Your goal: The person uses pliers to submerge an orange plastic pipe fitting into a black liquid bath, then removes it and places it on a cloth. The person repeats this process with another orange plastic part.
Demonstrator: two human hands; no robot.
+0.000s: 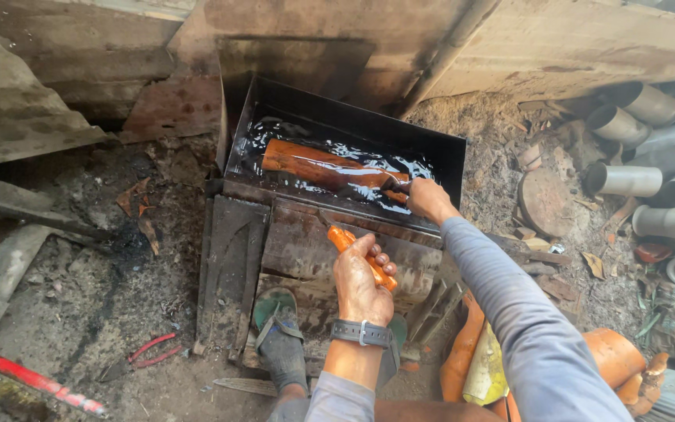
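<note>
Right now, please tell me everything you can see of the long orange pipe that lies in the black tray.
The long orange pipe looks like plastic, wet and glossy. It lies flat and slightly slanted in dark shiny liquid inside the black rectangular metal tray, partly sunk. Its left end is free; the right hand reaches its right end, which is hidden there. The left hand does not touch it.

Dirt floor (80, 312) strewn with debris under daylight. Weathered boards (556, 47) form the back wall. Grey pipes (650, 164) stack at the right; a red bar (25, 379) lies lower left.
</note>
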